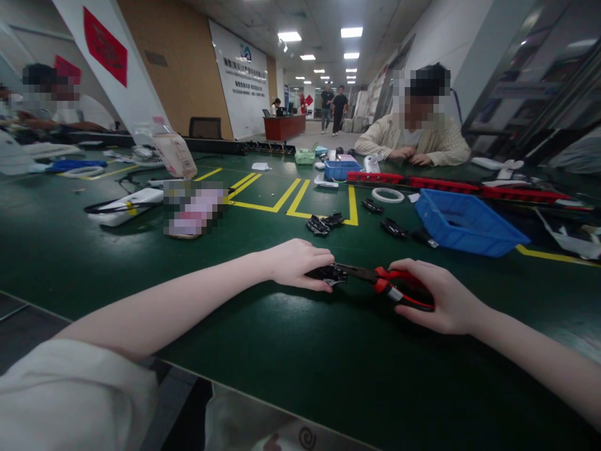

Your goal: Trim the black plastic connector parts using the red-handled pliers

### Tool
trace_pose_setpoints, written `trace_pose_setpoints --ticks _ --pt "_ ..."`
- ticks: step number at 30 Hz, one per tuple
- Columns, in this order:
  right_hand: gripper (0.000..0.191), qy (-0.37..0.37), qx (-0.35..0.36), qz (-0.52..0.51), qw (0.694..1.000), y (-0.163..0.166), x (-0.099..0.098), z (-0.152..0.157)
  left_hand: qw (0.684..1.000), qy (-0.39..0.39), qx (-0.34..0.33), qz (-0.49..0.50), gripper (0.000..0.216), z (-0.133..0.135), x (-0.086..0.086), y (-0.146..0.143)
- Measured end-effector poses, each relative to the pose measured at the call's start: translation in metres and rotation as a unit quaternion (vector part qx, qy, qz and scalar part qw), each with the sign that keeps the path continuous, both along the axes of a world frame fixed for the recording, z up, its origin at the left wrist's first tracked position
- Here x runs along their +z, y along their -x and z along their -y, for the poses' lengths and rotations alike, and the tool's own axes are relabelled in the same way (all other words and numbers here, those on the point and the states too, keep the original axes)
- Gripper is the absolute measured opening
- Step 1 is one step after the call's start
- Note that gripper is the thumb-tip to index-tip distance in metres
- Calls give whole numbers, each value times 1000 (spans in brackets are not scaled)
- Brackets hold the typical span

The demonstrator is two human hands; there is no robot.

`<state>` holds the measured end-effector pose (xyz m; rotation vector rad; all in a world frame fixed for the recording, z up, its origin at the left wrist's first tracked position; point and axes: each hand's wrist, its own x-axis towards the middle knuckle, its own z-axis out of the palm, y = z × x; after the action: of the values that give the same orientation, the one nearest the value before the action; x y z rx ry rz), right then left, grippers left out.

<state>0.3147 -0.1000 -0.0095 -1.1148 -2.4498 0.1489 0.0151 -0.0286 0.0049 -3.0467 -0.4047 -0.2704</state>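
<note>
My left hand [298, 263] rests on the green table, fingers pinched on a small black plastic part [326, 274]. My right hand [441, 299] is wrapped round the red handles of a pair of pliers [392, 285]. The pliers' dark jaws point left and meet the black part between my two hands. Both forearms lie low over the table's near edge.
More small black parts [323, 223] lie further out near yellow floor-tape lines. A blue tray [464, 222] sits at right, a smaller blue bin [341, 169] behind it. A person in a striped shirt [416, 144] sits across the table; another sits at far left.
</note>
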Motion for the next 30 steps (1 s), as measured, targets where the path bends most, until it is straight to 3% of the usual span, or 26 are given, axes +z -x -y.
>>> trace_pose_setpoints --ticks 6,30 --pt "44 55 -7 -34 998 -1 -2 0 1000 -6 -8 7 38 0 0 0" --pt "44 60 4 -2 998 -1 2 1 1000 -1 -18 1 37 -1 0 -2"
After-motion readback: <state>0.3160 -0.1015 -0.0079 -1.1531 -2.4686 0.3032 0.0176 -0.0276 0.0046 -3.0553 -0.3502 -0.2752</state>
